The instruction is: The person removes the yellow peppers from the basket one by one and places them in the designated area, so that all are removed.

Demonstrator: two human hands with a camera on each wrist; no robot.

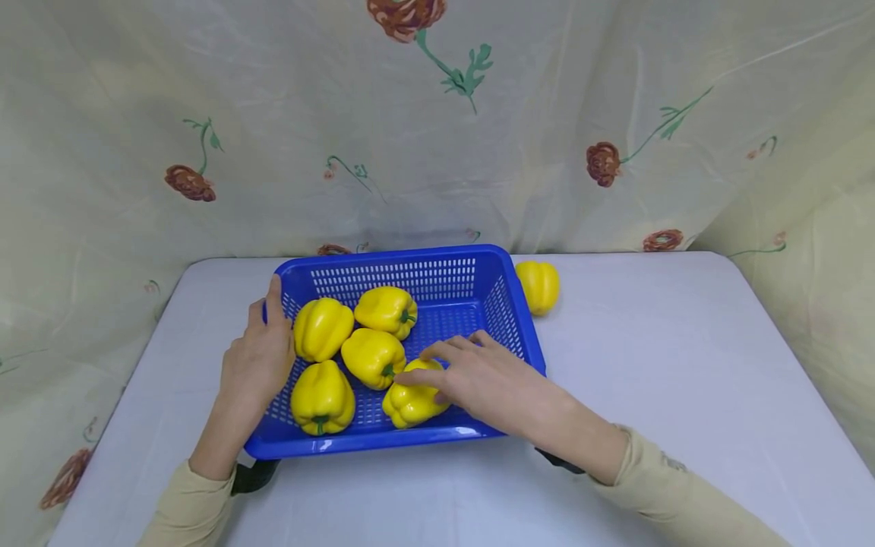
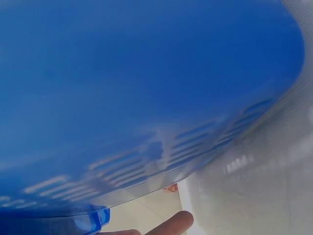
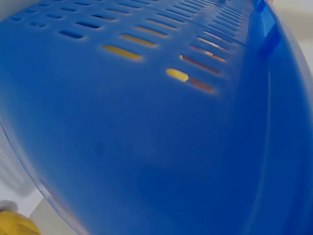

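Yellow pepper (image 1: 410,406) under the right hand (image 1: 475,376) first: it's near the front of the blue basket (image 1: 383,442), to the right of four other peppers (image 1: 323,398). That hand's fingers are spread and bent over it, but honestly can't tell if they're pinching or just touching. Left hand (image 1: 256,361) grips the basket's left rim. Wrist views mostly show basket wall, so no help there.

What I'd worry about: the skin looks slick, so a light or off-centre pinch could let it squirt out and bump its neighbours. One finger also sits right by the middle pepper (image 1: 369,355) and its stem, so it might snag that. And if the left grip loosens, a sideways push could slide the basket across the table (image 1: 649,365) into the loose pepper (image 1: 540,289) by its right wall. Flowery curtain (image 1: 273,114) hangs behind.
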